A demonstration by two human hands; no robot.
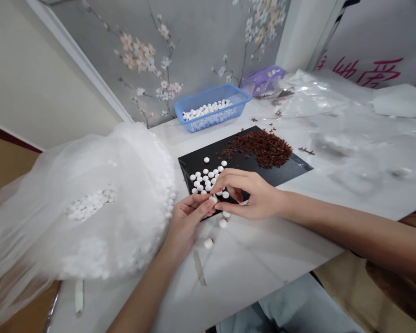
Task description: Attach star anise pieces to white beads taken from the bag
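Between my two hands is a small round white piece (pixel 213 199), pinched by the thumb and fingers of my left hand (pixel 192 215). From the right, my right hand (pixel 251 192) meets it with thumb and forefinger closed at a tiny reddish-brown piece on its edge. Just behind the fingers, several more white pieces (pixel 205 171) lie loose on a black sheet (pixel 194 159). A heap of small reddish-brown, star-like pieces (pixel 268 148) covers the far right part of that sheet. Near my wrists, a white piece with a brown bit attached (pixel 208 243) rests on the table.
At left stands a large translucent bag (pixel 135 222) full of white pieces. Against the wall sits a blue basket (pixel 213 108) holding more of them. Beside it are a purple packet (pixel 263 79) and clear plastic bags (pixel 312 99) on the white table (pixel 249 259).
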